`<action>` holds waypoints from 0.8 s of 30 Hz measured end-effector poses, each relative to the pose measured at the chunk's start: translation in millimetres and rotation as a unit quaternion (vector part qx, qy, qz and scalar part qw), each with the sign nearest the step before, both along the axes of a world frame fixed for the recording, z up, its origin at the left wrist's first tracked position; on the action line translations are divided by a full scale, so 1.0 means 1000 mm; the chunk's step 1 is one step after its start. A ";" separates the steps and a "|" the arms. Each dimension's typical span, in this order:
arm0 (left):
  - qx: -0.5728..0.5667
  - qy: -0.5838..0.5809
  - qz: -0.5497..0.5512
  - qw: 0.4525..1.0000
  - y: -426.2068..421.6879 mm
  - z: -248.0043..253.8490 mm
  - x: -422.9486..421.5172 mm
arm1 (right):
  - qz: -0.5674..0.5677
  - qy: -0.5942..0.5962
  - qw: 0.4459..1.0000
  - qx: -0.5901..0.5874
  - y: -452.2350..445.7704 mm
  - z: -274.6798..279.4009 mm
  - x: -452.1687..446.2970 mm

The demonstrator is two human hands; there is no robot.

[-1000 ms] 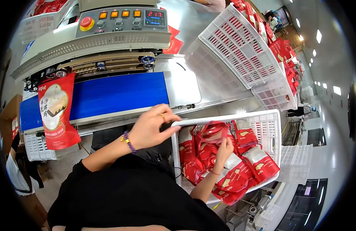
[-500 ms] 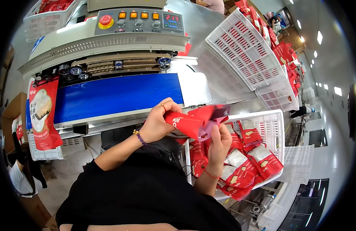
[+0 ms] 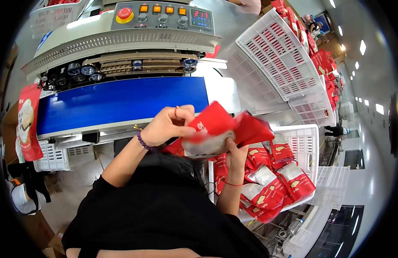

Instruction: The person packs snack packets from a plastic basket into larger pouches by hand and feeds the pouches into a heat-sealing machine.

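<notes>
In front of the blue belt I hold a red pouch (image 3: 214, 120) with a pale panel, tilted and partly blurred by motion. My left hand (image 3: 166, 127) pinches its left edge between thumb and fingers. Lower down on the right, my right hand (image 3: 236, 155) grips it, the thumb on its face. A red flap (image 3: 255, 130) sticks out past the right hand; whether it belongs to the same pouch I cannot tell. Just below the right hand, a white crate (image 3: 310, 148) contains several red and white packets (image 3: 265, 176).
Behind the belt (image 3: 126, 101) stands a sealing machine with a control panel (image 3: 162, 18). Another red pouch (image 3: 29, 122) hangs upright at the belt's left end. A tilted white crate (image 3: 280, 56) of red pouches stands at the back right. Another person (image 3: 249, 5) is partly visible at the top.
The pouch in my hands has turned so its pale panel shows more. My left hand has shifted slightly left and down. The pouch on the belt has moved left, out from the machine.
</notes>
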State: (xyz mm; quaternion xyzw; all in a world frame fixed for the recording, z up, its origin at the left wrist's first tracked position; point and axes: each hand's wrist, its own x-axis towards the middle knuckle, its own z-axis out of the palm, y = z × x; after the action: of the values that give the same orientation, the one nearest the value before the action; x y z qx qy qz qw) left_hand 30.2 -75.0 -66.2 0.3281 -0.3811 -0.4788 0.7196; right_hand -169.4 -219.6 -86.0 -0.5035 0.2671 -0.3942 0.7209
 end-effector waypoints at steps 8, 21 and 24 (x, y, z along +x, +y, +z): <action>0.168 -0.267 0.314 0.896 -0.039 -0.017 0.011 | -0.034 0.104 0.985 -0.132 -0.066 -0.014 -0.003; 0.274 -0.009 0.310 0.911 -0.142 -0.064 0.029 | -0.024 0.129 0.985 -0.114 -0.200 -0.036 0.060; 0.321 0.060 0.290 0.899 -0.135 -0.057 0.043 | -0.020 0.146 0.976 -0.160 -0.206 -0.031 0.083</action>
State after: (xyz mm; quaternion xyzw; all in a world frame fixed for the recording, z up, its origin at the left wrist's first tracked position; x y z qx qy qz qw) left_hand 73.0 -209.7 -123.1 0.6080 -0.0506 -0.3637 0.7039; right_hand -86.7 -425.7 -116.7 -0.6589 0.3131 -0.3684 0.5762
